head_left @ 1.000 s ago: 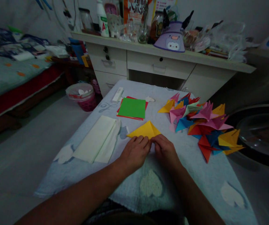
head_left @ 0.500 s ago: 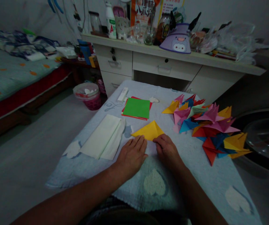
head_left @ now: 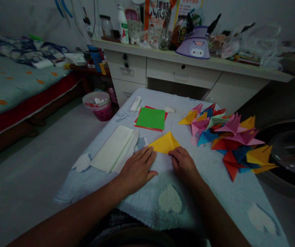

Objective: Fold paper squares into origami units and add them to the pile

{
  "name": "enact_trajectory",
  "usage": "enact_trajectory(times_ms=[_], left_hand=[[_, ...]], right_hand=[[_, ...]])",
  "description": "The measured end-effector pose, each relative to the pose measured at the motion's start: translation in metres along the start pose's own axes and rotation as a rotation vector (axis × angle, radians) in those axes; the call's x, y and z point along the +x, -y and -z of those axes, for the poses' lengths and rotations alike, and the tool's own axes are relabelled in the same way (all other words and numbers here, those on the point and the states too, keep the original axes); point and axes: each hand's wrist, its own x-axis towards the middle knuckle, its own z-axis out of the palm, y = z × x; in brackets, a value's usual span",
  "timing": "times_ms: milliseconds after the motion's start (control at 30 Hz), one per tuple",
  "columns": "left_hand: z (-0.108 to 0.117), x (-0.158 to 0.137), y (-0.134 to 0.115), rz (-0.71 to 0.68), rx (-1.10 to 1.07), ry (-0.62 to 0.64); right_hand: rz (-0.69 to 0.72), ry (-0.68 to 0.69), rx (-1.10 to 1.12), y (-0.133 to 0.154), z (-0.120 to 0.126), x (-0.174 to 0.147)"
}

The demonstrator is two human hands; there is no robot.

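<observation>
A sheet of yellow origami paper (head_left: 165, 143), folded into a triangle with a crease down from its peak, lies on the cloth-covered table. My left hand (head_left: 138, 168) rests flat with fingers stretched out, its fingertips on the paper's left corner. Curled at the right corner, my right hand (head_left: 185, 165) pinches the lower edge between thumb and fingers. Just beyond the triangle sits a stack of square paper (head_left: 151, 118), green on top with red edges showing beneath. Folded paper cranes (head_left: 232, 132) in several colours crowd the right side of the table.
Left of my hands lies a folded white paper sheet (head_left: 113, 147). A small white box (head_left: 136, 104) is near the table's far left corner. Behind stands a desk (head_left: 163, 68) with a purple visor (head_left: 194, 43) and jars. A pink bin (head_left: 101, 108) is on the floor.
My left hand has slid left along the lower edge to the left corner, its thumb now spread wider. My right hand stays at the right corner.
</observation>
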Motion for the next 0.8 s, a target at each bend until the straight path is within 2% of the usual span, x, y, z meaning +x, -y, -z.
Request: enact_trajectory(times_ms=[200,400,467,600,800], left_hand=[[0.003,-0.001,-0.001,0.01,0.04,0.009],[0.013,-0.001,-0.014,0.121,0.094,0.015],[0.015,0.001,-0.022,0.105,0.113,-0.02],[0.013,0.012,-0.034,-0.035,0.094,-0.071],[0.005,0.025,-0.031,0.041,0.029,-0.043]], right_hand=[[0.009,-0.008,-0.007,0.0,0.0,-0.001],[0.027,0.003,-0.022,0.002,0.001,-0.001],[0.026,0.027,-0.035,0.004,0.002,-0.001],[0.037,0.088,-0.073,0.009,0.004,0.001],[0.025,0.15,-0.184,0.015,0.005,0.001]])
